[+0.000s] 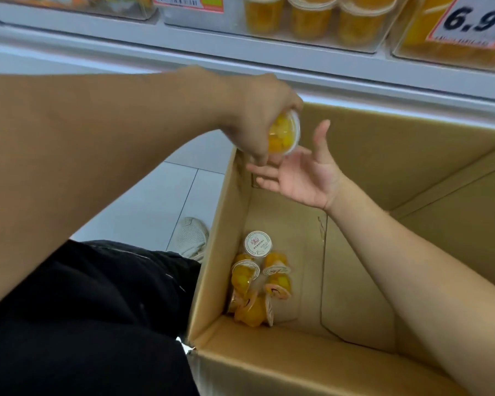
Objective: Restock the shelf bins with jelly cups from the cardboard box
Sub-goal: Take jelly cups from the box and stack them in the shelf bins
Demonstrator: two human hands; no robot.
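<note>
**Jelly cup changes hands above a nearly emptied box**

A person's left hand curls its fingers round a clear plastic jelly cup packed with yellow fruit pieces, holding it tilted above the far left corner of a large brown cardboard box. The right hand waits just beneath, palm up and fingers spread loosely, gripping nothing. The step looks like a hand-over: it would go best if the open palm comes up to cradle the cup's base before the left fingers let go, since a slip would send the cup back down into the box (a long drop, by the look of it).

On the box floor, against the left wall, lies a small huddle of remaining jelly cups, most on their sides, one upright with its white foil lid facing up; the exact count is hard to tell. Above, a clear plastic shelf bin already holds several upright yellow cups, beside an orange-edged price tag.
</note>
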